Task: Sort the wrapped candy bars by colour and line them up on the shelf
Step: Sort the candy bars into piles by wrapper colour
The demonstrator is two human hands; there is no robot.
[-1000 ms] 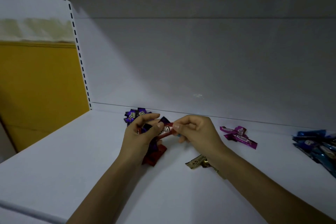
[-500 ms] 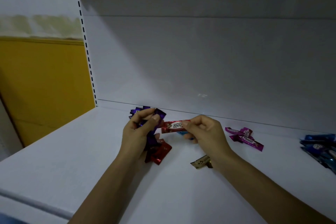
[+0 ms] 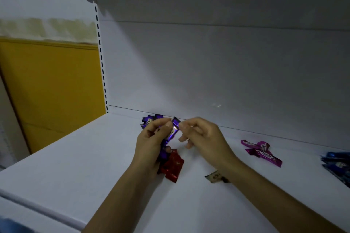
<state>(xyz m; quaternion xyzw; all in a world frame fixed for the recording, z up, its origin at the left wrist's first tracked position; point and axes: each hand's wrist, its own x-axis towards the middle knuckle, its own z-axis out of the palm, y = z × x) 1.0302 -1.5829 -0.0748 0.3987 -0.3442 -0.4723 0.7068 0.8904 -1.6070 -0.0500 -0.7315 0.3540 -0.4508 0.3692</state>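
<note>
Nearest me, a gold bar (image 3: 215, 176) lies on the shelf (image 3: 75, 157) right of the red bars (image 3: 173, 164), partly under my right wrist. The red bars poke out below my left hand (image 3: 151, 143), which grips a purple bar (image 3: 173, 130) standing above them. My right hand (image 3: 202, 134) pinches its top end. Well right of the red bars lie pink bars (image 3: 261, 151), then blue bars (image 3: 337, 164). Beyond the red bars, purple bars (image 3: 148, 120) sit by the back wall (image 3: 227, 72).

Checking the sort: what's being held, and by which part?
The left hand grips a purple bar around its middle; fingers of the right hand touch its upper end, pinch unclear.
</note>
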